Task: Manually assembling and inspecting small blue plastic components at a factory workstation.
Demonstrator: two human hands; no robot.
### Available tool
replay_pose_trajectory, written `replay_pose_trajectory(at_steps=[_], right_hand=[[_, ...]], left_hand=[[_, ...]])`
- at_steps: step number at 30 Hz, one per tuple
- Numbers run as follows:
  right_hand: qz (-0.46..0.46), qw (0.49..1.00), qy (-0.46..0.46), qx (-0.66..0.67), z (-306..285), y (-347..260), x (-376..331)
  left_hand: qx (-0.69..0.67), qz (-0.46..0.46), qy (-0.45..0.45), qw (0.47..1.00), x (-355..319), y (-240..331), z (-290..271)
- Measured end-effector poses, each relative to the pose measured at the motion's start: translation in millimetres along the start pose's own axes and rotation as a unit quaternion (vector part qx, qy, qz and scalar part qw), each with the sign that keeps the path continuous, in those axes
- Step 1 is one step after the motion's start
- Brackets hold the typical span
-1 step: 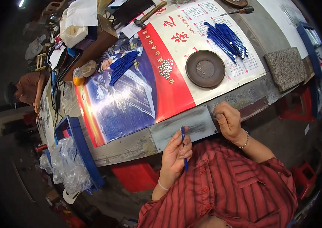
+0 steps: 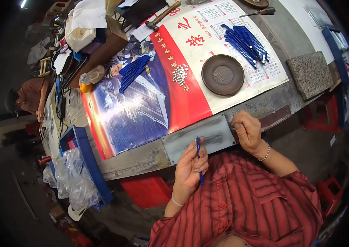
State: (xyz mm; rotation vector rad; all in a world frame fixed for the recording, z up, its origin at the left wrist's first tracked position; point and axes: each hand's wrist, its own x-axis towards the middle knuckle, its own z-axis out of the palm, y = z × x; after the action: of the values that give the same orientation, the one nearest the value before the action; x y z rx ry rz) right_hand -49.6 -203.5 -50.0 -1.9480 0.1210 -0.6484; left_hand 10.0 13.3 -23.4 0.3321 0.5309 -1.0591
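My left hand is closed on a thin blue stick-like piece, which stands nearly upright between the fingers, its upper tip by my fingertips. To the right, my right hand is curled with thumb against fingers; whatever it may hold is too small to make out. Both hands are at a grey metal plate with dark smudges, at the table's near edge. Beyond lie a pile of similar blue pieces with pale ends, a second blue bundle, a cluster of small silvery bits and a round brown dish.
A glossy calendar poster covers the table's middle. At right sits a speckled stone slab. A hammer and a screwdriver lie far back. A blue crate with plastic bags stands left; another person is at far left.
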Motion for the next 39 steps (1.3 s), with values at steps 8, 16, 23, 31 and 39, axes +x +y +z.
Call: replay_pose_trajectory(at_steps=[8,16,23,31,39], right_hand=[[-0.008,1.000,0.003,0.004,1,1,0],[-0.011,1.000,0.009,0.008,-1,0,0],[-0.004,1.000,0.005,-0.010,1,0,2],[-0.001,1.000,0.001,-0.020,2,2,2],[-0.019,1.000,0.001,0.001,0,1,2]], left_hand=[[0.395,0.191,0.040,0.898,-1,4,12],[0.817,0.315,-0.023,0.482,31,21,43],[0.882,0.368,-0.077,0.285,61,24,41],[0.917,0.320,-0.052,0.230,34,54,25],[0.910,0.323,0.008,0.261,16,56,21]])
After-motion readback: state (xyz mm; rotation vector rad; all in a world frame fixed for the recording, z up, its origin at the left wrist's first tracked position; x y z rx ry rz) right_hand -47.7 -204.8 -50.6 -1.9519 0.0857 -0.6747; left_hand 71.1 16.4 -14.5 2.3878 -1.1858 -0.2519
